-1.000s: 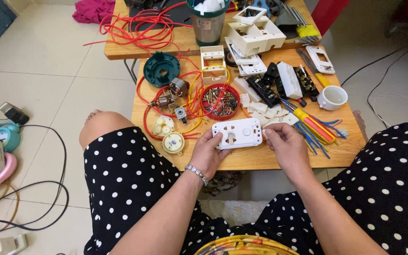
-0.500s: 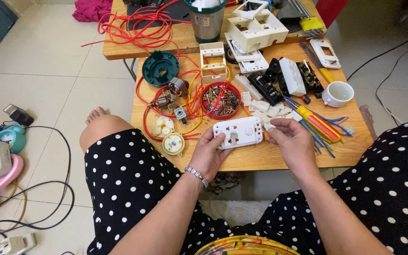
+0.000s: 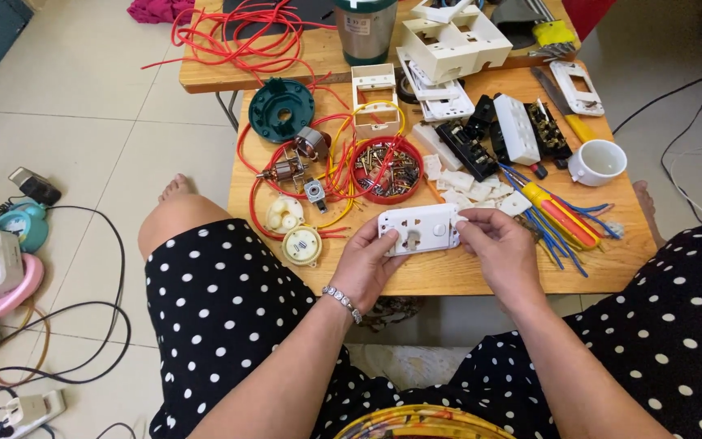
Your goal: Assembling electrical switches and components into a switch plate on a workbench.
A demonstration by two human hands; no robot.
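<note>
A white rectangular socket plate is held flat just above the near edge of the low wooden table. My left hand grips its left end, thumb pressed on the face near a socket hole. My right hand pinches the right end with its fingertips. A silver bracelet sits on my left wrist. Both forearms reach in from the bottom over a black dress with white dots.
Behind the plate stand a red round tray of screws, red wire, a green round housing, white socket frames, black inserts, screwdrivers, blue wires and a white cup. Cables and small devices lie on the tiled floor at left.
The view has shifted slightly. Both hands keep hold of the socket plate in the same place, and my right fingers have settled closer onto its right end.
</note>
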